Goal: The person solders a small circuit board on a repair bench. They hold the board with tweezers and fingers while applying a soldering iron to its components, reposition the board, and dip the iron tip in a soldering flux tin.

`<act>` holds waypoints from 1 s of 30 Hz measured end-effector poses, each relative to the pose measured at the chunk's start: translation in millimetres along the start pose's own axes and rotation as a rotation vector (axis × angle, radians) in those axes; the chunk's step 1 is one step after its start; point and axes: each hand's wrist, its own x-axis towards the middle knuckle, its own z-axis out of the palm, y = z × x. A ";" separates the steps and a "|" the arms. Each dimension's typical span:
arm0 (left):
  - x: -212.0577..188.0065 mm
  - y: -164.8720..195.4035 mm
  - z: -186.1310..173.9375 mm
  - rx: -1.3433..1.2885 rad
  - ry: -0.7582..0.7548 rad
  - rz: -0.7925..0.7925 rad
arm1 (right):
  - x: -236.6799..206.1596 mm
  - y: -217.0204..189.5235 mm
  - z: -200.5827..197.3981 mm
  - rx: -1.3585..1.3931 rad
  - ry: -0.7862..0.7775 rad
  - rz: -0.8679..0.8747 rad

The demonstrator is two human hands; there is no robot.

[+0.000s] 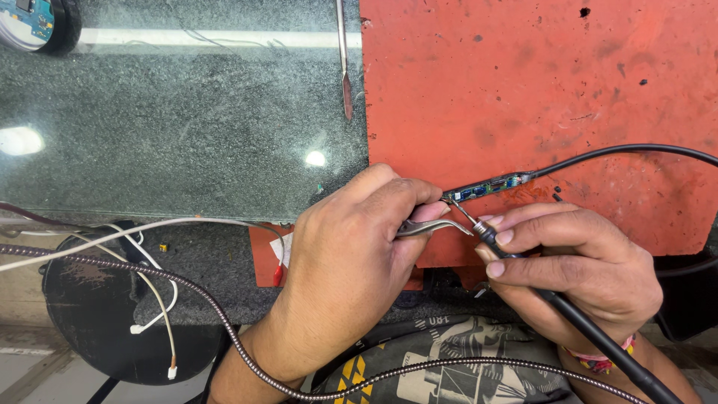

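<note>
Board (486,186) lies on the red mat (538,82), near its lower left edge. Left hand (351,254) pinches tweezers (434,227), tips at the board's left end to pin it. Right hand (583,265) grips the iron (568,314) pen-style, tip on the same end; cable (621,152) runs off right.

The work mat (538,90) is orange-red, flecked with dark scorch spots. Beside it the counter top (179,127) is speckled grey-green under glass. The narrow circuit board (486,186) is green with blue parts, and its cable (628,152) is black. The tweezers (434,227) are silver, the soldering iron (576,318) black. A braided cable (224,322) shows a black-and-silver weave, near white wires (153,280).
</note>
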 end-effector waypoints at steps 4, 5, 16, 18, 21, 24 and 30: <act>1.0 0.3 -0.2 -0.006 -0.002 -0.003 | 0.0 -0.7 -0.1 -0.003 -0.005 0.007; 1.3 0.3 -0.4 -0.007 -0.004 -0.004 | 0.5 -0.6 -0.4 -0.003 -0.010 0.006; 1.4 1.1 -1.2 -0.005 -0.005 -0.005 | 2.4 -0.6 -1.2 0.006 -0.024 -0.010; 1.6 1.6 -1.8 -0.008 -0.006 -0.004 | 3.9 0.3 -1.8 0.015 -0.039 -0.032; 2.4 1.7 -2.7 -0.009 -0.005 0.004 | 5.3 0.2 -2.0 -0.002 -0.054 -0.045; 3.1 1.7 -2.3 -0.007 -0.002 0.007 | 5.4 -0.8 -0.5 -0.001 -0.020 -0.034; 3.1 1.9 -2.0 -0.006 0.000 0.005 | 4.4 -5.2 0.4 -0.032 0.019 0.012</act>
